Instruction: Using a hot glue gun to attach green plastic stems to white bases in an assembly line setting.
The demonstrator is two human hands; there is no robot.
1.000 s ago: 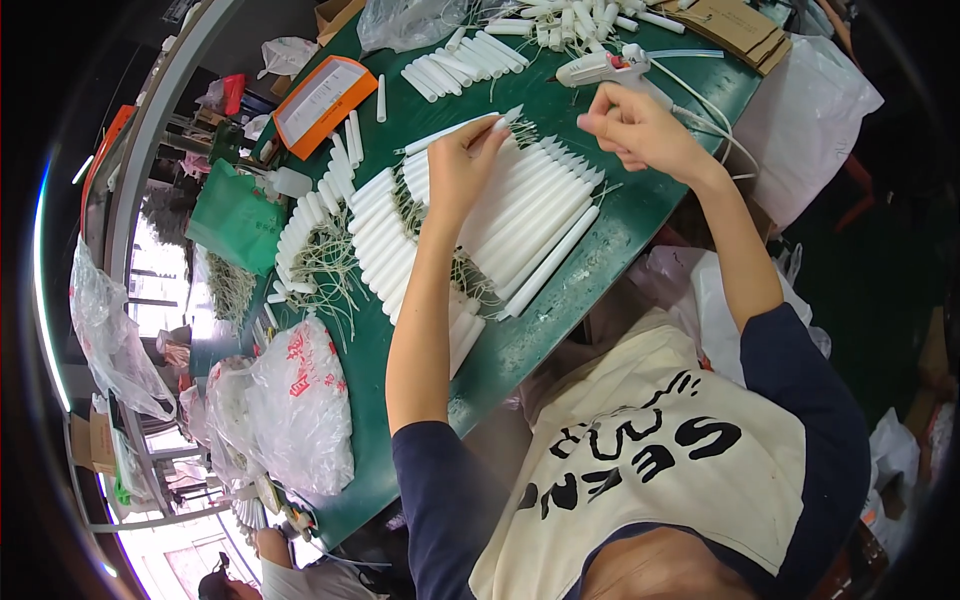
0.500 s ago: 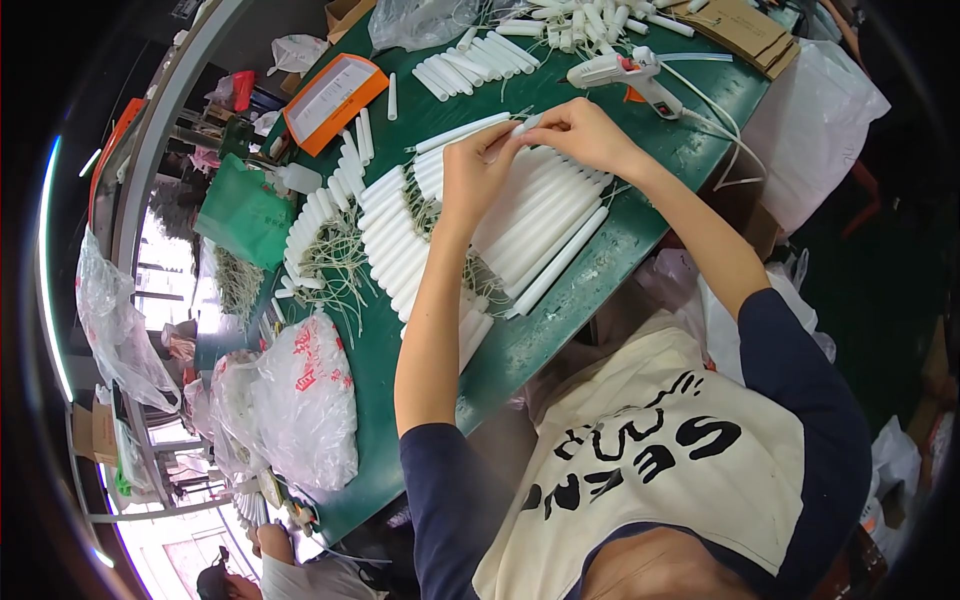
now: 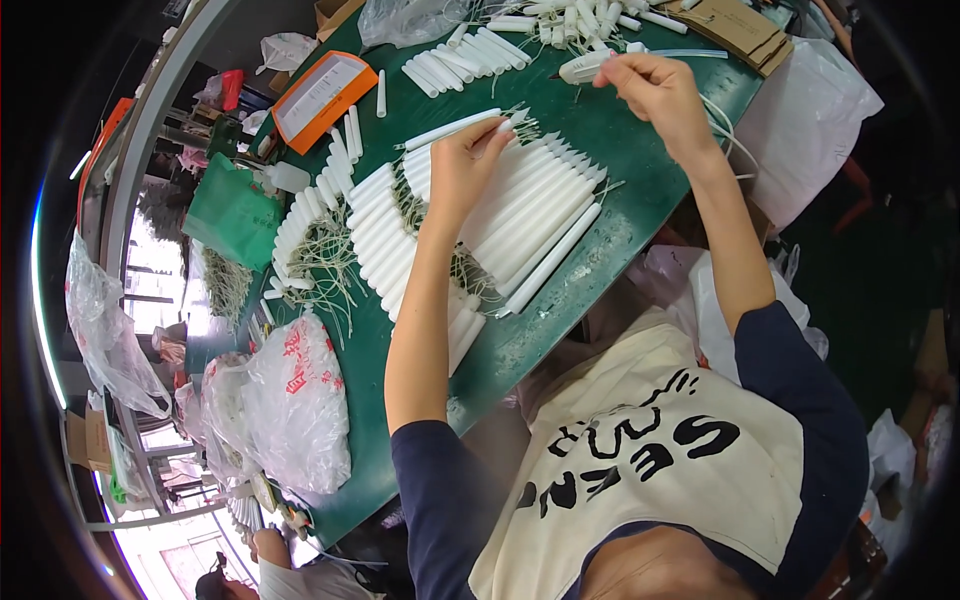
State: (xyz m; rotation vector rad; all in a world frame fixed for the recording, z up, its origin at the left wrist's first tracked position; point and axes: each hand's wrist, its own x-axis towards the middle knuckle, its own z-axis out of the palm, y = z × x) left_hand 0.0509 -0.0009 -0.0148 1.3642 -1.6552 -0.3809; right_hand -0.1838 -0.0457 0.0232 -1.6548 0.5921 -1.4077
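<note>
Tubes [image 3: 535, 215], white, lie in slanting rows at the centre of the head view. The left hand [image 3: 462, 165], just above centre, closes thumb and forefinger on the end of one. The right hand [image 3: 660, 95], upper right of centre, curls its fingers beside the glue gun [image 3: 580, 69]; whether they grip anything, I cannot tell. A light, steady left pinch should serve best, with strings [image 3: 325, 245] clear of the tip and neighbouring tubes undisturbed.

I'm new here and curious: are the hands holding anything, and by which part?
Left hand: a white stick, near one end. Right hand, over the glue gun: cannot be told.
</note>
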